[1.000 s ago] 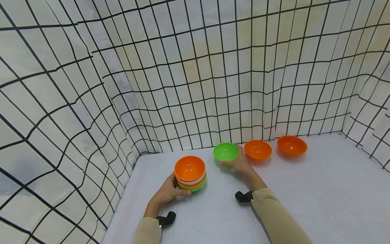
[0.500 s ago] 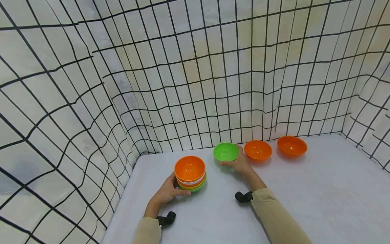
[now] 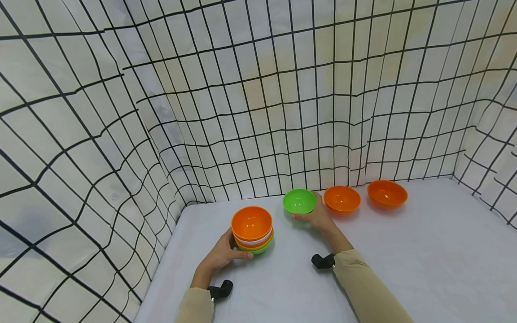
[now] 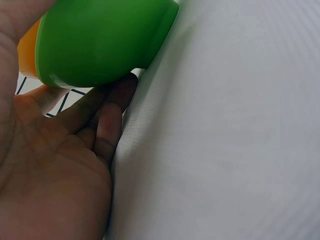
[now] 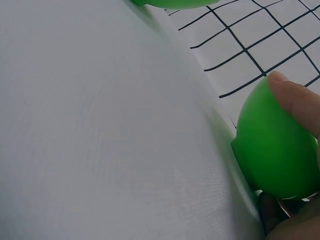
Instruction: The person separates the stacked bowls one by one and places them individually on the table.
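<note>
In the head view, a stack of nested bowls (image 3: 252,223) stands left of the table's middle, an orange bowl on top, with white, yellow and green rims below. My left hand (image 3: 223,255) holds the stack low from its left side, thumb at the front. The left wrist view shows the green bottom bowl (image 4: 100,40) above the curved fingers. Farther back, a single green bowl (image 3: 299,202) stands upright on the table. My right hand (image 3: 319,216) grips it from the right, thumb in front and fingers behind. In the right wrist view, this green bowl (image 5: 275,145) sits between thumb and fingers.
Two orange bowls, a nearer one (image 3: 342,199) and a farther one (image 3: 387,194), stand right of the right hand along the back edge. A white wall with black grid lines (image 3: 282,112) rises behind and left of the white table (image 3: 444,251).
</note>
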The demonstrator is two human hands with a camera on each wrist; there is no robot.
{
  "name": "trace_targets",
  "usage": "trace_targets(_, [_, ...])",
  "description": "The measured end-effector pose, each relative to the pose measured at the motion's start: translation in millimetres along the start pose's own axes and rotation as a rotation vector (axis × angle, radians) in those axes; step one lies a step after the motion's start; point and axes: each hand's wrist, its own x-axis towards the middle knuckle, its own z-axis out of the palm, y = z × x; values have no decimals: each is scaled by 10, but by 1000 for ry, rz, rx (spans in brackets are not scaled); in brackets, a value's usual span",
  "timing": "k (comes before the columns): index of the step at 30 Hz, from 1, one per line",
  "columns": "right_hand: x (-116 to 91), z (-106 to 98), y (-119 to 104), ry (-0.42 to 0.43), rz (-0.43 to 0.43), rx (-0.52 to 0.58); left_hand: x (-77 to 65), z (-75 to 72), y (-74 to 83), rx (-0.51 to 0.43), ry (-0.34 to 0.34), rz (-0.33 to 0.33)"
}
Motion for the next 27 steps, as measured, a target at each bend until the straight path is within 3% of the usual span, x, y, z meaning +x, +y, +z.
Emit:
trace_targets(10, [-15, -12, 0, -10, 19, 14, -1, 1, 8, 10, -1, 0])
trace_targets(27, [-17, -36, -55, 17, 22, -132, 13, -1, -20, 3, 1, 3])
